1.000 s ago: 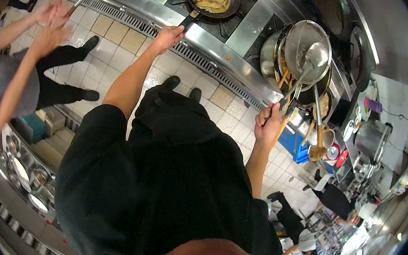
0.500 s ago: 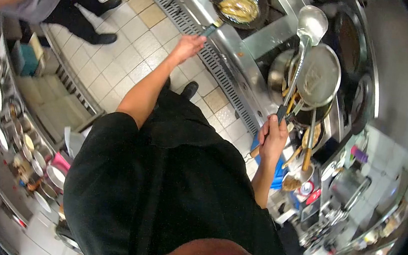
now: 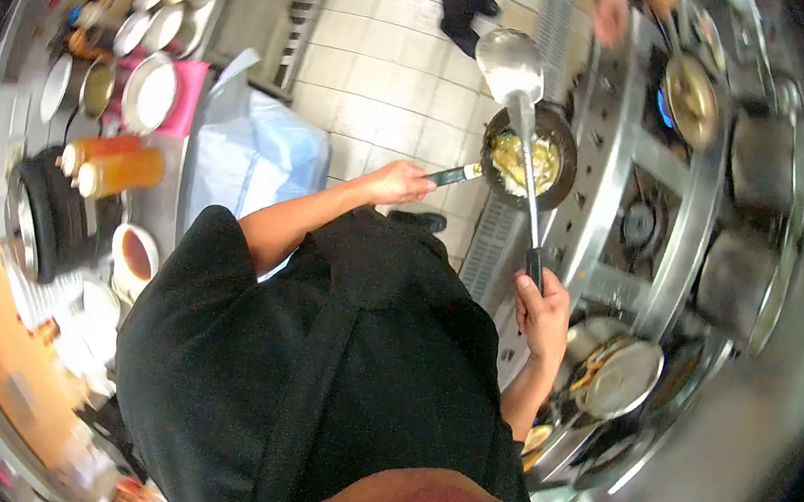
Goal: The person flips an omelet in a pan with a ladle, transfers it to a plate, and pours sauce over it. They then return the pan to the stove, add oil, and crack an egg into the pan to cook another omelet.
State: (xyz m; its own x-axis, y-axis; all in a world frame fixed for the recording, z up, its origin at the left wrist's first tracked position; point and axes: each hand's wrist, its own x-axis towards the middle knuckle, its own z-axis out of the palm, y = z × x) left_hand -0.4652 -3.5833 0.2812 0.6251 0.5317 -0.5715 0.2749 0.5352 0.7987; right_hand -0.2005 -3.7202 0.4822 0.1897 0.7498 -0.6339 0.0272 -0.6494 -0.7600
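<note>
My left hand (image 3: pixel 402 184) is closed round the handle of a dark frying pan (image 3: pixel 557 197), which is off the stove, near its front edge. Yellowish, glossy food (image 3: pixel 510 156) lies in the pan. My right hand (image 3: pixel 544 310) grips the black handle of a long metal ladle (image 3: pixel 508 62). The ladle's shaft crosses above the pan, and its bowl appears beyond the pan's far left rim. Whether the ladle touches the food cannot be made out.
A burner (image 3: pixel 639 224) stands to the right, with a co-worker's hand (image 3: pixel 610 15) and a pan over a blue flame (image 3: pixel 689 100) beyond it. At lower right is a strainer (image 3: pixel 624 377). Sauce bottles (image 3: pixel 121 171) and a lined bin (image 3: pixel 260 151) are at left.
The view has turned. The frying pan has left its burner and is now held in front of the stove. The ladle has moved from beside the strainer to above the pan.
</note>
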